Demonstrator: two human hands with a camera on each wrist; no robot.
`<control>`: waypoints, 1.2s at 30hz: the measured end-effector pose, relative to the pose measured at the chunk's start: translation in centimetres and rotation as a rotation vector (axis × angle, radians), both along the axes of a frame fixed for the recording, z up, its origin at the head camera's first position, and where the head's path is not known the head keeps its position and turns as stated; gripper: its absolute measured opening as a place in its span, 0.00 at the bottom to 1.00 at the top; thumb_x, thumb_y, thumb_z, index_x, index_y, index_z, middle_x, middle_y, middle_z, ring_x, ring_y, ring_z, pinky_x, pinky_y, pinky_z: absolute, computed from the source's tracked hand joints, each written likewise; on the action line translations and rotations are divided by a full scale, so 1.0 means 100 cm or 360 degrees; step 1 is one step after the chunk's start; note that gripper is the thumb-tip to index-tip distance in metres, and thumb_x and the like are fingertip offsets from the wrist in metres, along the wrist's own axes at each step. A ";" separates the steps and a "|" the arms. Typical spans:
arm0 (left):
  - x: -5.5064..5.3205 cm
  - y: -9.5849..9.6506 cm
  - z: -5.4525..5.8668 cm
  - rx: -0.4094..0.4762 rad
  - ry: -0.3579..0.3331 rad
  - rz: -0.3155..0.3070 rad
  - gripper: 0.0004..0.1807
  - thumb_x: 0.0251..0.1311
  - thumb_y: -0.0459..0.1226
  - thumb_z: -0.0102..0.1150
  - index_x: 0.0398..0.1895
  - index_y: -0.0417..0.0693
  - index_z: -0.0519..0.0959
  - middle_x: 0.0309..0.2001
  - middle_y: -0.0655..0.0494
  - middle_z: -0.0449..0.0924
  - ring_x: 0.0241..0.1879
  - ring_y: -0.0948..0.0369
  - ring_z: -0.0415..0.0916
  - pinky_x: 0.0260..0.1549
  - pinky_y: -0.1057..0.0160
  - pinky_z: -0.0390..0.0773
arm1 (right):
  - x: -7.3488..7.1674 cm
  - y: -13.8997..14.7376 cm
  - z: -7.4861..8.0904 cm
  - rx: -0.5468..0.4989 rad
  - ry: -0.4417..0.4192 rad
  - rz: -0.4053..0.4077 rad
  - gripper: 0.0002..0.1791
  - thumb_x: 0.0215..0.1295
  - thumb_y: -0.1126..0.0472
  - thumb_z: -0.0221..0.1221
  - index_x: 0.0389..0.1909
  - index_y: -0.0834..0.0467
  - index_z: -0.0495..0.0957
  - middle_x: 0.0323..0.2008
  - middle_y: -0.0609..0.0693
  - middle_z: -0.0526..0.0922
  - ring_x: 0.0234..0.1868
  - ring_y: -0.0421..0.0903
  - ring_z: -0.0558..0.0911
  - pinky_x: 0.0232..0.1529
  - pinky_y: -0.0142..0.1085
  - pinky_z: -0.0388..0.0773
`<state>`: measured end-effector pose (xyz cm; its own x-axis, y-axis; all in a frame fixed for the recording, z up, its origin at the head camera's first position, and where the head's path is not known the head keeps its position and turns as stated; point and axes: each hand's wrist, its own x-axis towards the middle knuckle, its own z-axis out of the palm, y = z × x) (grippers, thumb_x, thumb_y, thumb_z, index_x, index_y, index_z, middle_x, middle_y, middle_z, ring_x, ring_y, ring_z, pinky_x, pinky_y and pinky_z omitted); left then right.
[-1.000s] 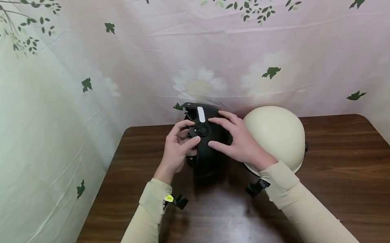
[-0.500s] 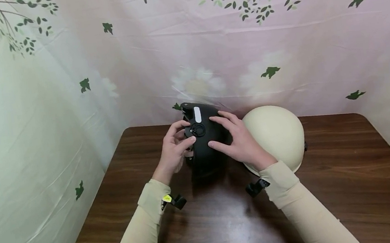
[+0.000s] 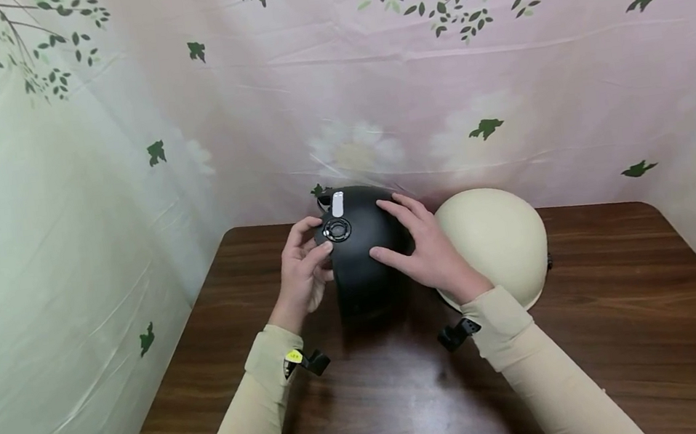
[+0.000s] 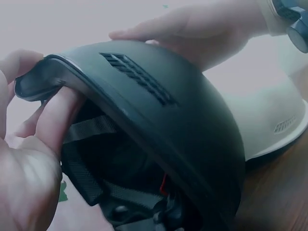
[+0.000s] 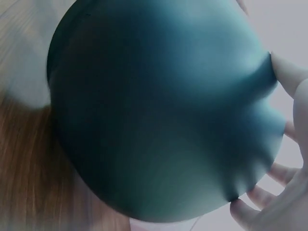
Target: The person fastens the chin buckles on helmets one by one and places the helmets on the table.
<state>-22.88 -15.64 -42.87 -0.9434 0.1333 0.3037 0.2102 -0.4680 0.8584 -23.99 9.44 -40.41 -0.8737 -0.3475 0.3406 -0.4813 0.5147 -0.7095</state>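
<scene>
- Holding the black helmet [image 3: 366, 280] is shared by two hands: its brim is pinched by the left hand [image 3: 302, 273], while its crown is lightly steadied by the spread fingers of the right hand [image 3: 425, 243], not clasped.
- The black helmet is placed at the far part of the table [image 3: 405, 400], just left of the cream helmet [image 3: 498, 241]; whether it is supported by the wood underneath cannot be told.
- A slip seems likeliest at the smooth crown: were the brim pinch loosened, little could be gripped by flat fingertips, and the shell could be rolled or dropped.
- The cream helmet could be knocked, since the right hand is held so near it; the cause would be a wide swing to that side.
- The straps [image 4: 86, 166] could be snagged by fingers tucked inside the rim.
- By the head view, the white label [image 3: 338, 204] and the round disc [image 3: 337, 230] are shown; neither is clearly shown by the wrist views.
- By the left wrist view alone, the straps, a side vent [image 4: 139, 79] and a small red piece [image 4: 164, 184] are revealed.
- By the right wrist view, fingertip contact along the crown is confirmed.
</scene>
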 end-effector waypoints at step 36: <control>0.004 -0.021 -0.010 -0.0206 0.0054 0.0109 0.22 0.79 0.29 0.53 0.72 0.49 0.71 0.50 0.56 0.89 0.37 0.65 0.90 0.33 0.65 0.91 | 0.005 0.018 -0.003 -0.0010 -0.0203 0.0044 0.50 0.71 0.38 0.70 0.87 0.32 0.54 0.89 0.56 0.50 0.87 0.58 0.57 0.80 0.65 0.66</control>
<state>-22.46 -17.79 -43.88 -0.9412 0.1089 0.3199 0.2677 -0.3374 0.9025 -23.50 11.20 -40.71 -0.9002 -0.3700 0.2295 -0.4007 0.4979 -0.7691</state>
